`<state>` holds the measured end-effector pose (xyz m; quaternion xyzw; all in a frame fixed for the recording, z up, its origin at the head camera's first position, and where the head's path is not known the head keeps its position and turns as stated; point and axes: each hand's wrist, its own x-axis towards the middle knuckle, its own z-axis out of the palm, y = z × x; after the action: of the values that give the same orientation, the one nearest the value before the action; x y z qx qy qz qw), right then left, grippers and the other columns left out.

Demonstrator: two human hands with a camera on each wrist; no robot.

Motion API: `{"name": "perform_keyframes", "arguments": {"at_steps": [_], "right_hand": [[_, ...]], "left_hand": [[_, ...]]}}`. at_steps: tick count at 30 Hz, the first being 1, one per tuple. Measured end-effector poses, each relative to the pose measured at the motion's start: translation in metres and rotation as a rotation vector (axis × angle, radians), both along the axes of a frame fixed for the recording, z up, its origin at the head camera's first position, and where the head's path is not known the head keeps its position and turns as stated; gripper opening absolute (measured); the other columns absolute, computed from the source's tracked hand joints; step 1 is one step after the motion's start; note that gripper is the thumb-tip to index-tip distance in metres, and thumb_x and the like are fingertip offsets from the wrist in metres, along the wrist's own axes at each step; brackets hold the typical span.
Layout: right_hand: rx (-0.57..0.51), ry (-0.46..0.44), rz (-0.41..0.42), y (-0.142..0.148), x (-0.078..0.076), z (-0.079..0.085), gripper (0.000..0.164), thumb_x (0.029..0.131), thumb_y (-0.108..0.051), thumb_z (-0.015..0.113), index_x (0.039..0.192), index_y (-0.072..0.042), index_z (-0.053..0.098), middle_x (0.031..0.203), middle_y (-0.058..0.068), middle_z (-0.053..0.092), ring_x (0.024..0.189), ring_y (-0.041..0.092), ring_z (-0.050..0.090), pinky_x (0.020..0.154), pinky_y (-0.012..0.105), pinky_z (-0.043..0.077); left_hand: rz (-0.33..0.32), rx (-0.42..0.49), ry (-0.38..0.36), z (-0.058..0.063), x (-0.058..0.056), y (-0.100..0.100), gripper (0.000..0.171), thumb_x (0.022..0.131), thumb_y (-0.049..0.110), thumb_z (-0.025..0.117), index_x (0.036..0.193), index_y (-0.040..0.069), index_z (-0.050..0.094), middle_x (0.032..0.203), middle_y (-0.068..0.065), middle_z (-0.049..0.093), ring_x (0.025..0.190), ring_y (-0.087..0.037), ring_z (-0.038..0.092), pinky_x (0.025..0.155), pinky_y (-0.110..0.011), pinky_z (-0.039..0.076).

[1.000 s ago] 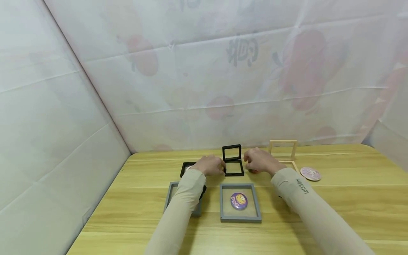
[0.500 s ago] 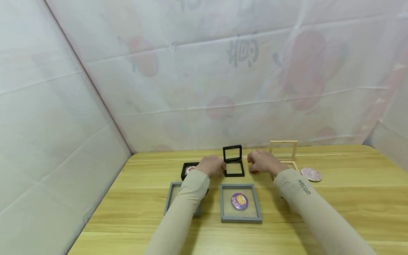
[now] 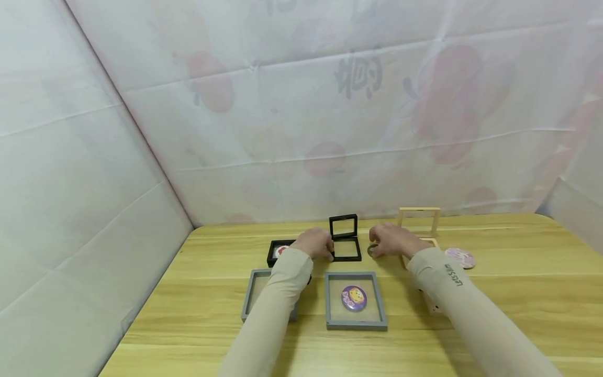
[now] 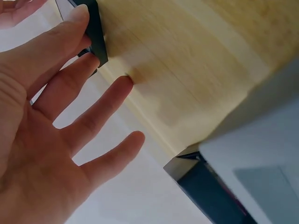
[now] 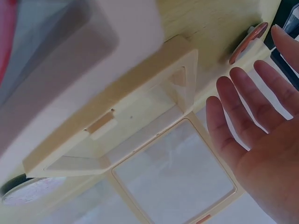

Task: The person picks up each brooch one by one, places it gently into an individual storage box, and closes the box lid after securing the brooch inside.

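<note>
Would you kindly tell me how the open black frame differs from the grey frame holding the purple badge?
The open black frame looks smaller than the grey frame. The black frame has one half raised, while the grey frame lies flat. No badge shows in the black frame; the grey frame holds a purple badge. Both are squarish, with see-through middles, and rest on the table.

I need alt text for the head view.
The left hand grips an open black frame by its left edge; the right hand holds a round badge right of it. Nearer, a purple badge lies in a grey frame; an open cream frame stands right.
</note>
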<state>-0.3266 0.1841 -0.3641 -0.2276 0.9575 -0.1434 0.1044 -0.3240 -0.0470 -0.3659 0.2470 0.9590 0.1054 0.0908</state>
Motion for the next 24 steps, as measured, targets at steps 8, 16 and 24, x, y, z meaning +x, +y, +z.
{"name": "perform_keyframes", "arguments": {"at_steps": [8, 16, 24], "right_hand": [[-0.001, -0.049, -0.021, 0.001, 0.001, 0.001, 0.033, 0.083, -0.007, 0.08, 0.11, 0.006, 0.067, 0.109, 0.018, 0.067, 0.095, 0.03, 0.063, 0.084, 0.048, 0.055], [0.04, -0.014, -0.004, 0.0, 0.003, -0.002, 0.014, 0.082, -0.006, 0.077, 0.094, -0.002, 0.07, 0.089, 0.005, 0.065, 0.08, 0.022, 0.059, 0.074, 0.04, 0.053], [0.022, 0.022, -0.001, 0.001, 0.003, -0.004, 0.026, 0.079, 0.006, 0.069, 0.063, -0.012, 0.059, 0.064, -0.001, 0.048, 0.061, 0.014, 0.04, 0.058, 0.028, 0.035]], "left_hand": [[0.008, -0.018, 0.037, 0.0, 0.002, 0.003, 0.018, 0.085, 0.021, 0.085, 0.101, 0.014, 0.081, 0.105, 0.003, 0.076, 0.098, -0.015, 0.07, 0.088, -0.029, 0.055], [0.011, -0.077, 0.086, 0.001, 0.006, 0.008, 0.016, 0.083, 0.024, 0.086, 0.095, 0.016, 0.081, 0.099, 0.006, 0.076, 0.091, -0.012, 0.07, 0.083, -0.028, 0.056], [0.015, -0.189, 0.137, 0.008, 0.012, 0.019, 0.017, 0.083, 0.026, 0.087, 0.097, 0.017, 0.082, 0.1, 0.007, 0.076, 0.089, -0.012, 0.07, 0.078, -0.027, 0.057]]}}
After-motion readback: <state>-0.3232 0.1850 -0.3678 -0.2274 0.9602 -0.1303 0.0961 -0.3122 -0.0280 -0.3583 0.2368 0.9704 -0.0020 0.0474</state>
